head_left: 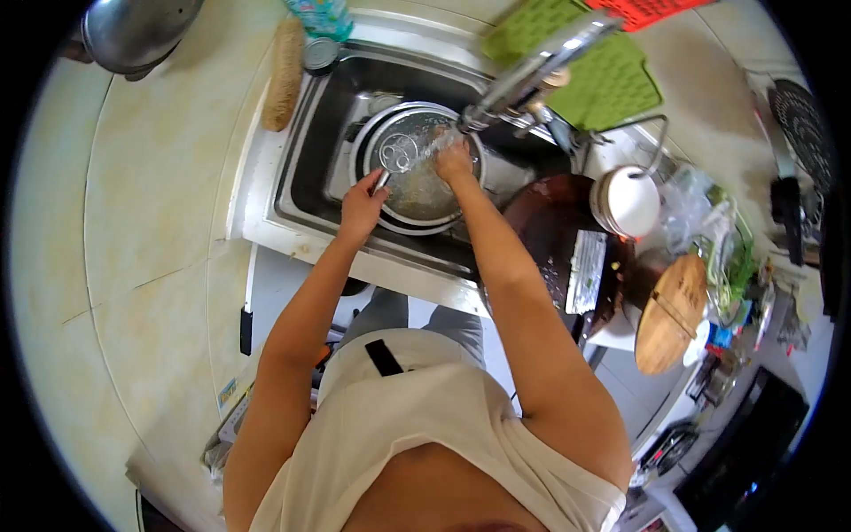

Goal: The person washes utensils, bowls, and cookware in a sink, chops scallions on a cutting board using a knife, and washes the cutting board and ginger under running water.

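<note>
Fingers of your left hand (362,209) were wrapped round the tool (398,153), its long axis running forward-right from them, head over the bowl (425,223). Your right hand (454,161) sat right of that head, couldn't tell if gripping anything tbh.

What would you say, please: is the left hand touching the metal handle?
Touching. The head view shows the left hand gripping the metal handle, with no gap between them.
</note>
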Tool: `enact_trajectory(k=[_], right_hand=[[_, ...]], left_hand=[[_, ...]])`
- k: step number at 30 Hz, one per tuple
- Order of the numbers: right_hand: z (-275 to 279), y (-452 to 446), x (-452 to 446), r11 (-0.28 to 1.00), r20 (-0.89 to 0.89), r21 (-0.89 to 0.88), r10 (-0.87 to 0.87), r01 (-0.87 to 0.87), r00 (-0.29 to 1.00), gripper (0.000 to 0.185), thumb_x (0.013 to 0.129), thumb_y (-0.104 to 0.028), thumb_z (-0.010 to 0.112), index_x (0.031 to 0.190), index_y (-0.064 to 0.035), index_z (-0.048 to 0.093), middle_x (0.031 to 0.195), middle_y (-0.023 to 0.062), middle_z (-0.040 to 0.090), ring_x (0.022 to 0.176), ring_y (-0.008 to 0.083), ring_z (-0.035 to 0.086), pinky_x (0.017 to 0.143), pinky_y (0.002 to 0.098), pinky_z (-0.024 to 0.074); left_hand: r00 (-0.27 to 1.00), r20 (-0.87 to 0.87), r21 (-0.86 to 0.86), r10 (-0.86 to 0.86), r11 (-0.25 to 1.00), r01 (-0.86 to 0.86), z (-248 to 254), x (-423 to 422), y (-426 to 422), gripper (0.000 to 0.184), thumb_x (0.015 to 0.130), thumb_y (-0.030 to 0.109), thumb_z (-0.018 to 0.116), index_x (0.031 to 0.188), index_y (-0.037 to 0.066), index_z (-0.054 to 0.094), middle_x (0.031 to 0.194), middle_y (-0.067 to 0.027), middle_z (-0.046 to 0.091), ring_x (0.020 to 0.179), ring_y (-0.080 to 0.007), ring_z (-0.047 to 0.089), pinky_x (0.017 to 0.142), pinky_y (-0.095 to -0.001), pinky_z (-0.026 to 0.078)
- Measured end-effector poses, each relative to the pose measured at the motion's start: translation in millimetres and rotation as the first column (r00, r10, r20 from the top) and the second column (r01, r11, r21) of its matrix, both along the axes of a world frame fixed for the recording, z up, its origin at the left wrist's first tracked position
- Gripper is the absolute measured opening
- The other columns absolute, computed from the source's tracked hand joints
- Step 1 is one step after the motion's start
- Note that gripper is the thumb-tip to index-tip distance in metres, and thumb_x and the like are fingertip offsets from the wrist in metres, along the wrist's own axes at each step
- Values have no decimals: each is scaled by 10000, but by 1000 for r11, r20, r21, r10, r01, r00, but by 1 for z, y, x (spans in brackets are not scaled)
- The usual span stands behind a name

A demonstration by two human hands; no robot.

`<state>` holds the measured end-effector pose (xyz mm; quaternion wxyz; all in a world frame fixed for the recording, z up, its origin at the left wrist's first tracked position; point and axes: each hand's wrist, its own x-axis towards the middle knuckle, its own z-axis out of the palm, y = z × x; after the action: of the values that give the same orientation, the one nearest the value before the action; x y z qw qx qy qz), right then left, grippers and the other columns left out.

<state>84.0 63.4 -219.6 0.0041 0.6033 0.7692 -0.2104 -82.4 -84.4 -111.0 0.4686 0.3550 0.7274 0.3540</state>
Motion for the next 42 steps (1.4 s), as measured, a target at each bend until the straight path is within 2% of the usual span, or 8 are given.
enact_trajectory(k=[3,8,12,17,20,30,39,42], right_hand=[[-17,-17,-38,971,177,-237,39,4,983,587,863,-367,536,1356,-67,429,1510,156,187,1374,319,221,1058,402,337],[-68,-43,-38,946,191,-229,276,-231,942,308,902,-295,521,1012,-49,671,1095,145,634,1008,246,602,960,398,397],[-74,-44,-16,811,-506,-568,-480,142,717,383,839,-277,627,1119,-28,546,994,156,641,934,328,607,854,414,450],[118,-79,-24,904,-882,-428,-422,16,208,312,835,-128,632,1102,-5,528,1027,186,569,948,341,554,872,393,434],[120,-78,-20,972,-761,70,-92,223,643,414,839,-160,641,1186,5,487,1150,240,511,1074,361,503,938,406,393],[164,-76,-23,927,-733,-21,-270,376,625,364,852,-53,454,1213,-14,473,1129,249,554,1017,414,550,888,436,436],[158,-47,-3,906,-366,407,43,118,930,246,895,-165,463,1108,-41,464,1036,236,577,865,427,586,722,484,470],[177,-42,4,822,-660,149,-332,550,674,230,923,-206,439,1075,-45,499,1028,180,602,828,347,617,683,429,497]], left_hand=[[994,93,-59,49,997,-44,18,-12,-8,408,833,80,619,1233,72,535,804,-6,551,613,-79,514,530,-222,427],[977,174,-116,121,988,-101,8,-24,-7,394,816,76,595,1190,83,473,801,-19,540,551,-82,505,461,-221,389],[972,153,-140,177,978,-156,-2,-26,5,336,891,196,570,1192,96,457,703,-6,519,493,-75,427,390,-222,311],[933,352,-177,81,984,-19,21,-2,27,160,915,198,508,1046,113,543,644,46,421,488,-42,358,391,-191,257],[898,436,-96,66,995,-26,47,23,34,132,907,170,492,1016,113,540,641,47,413,487,-41,350,397,-191,259],[936,-279,173,-215,947,269,83,43,27,254,903,215,503,1096,59,557,906,-233,631,865,-438,587,729,-475,458],[945,-198,218,-260,928,301,77,20,31,234,921,237,520,1066,62,575,713,-79,573,558,-213,535,530,-349,399],[975,-8,206,-224,953,221,68,18,34,207,932,256,516,1044,93,576,654,-3,490,491,-112,436,448,-278,329]])
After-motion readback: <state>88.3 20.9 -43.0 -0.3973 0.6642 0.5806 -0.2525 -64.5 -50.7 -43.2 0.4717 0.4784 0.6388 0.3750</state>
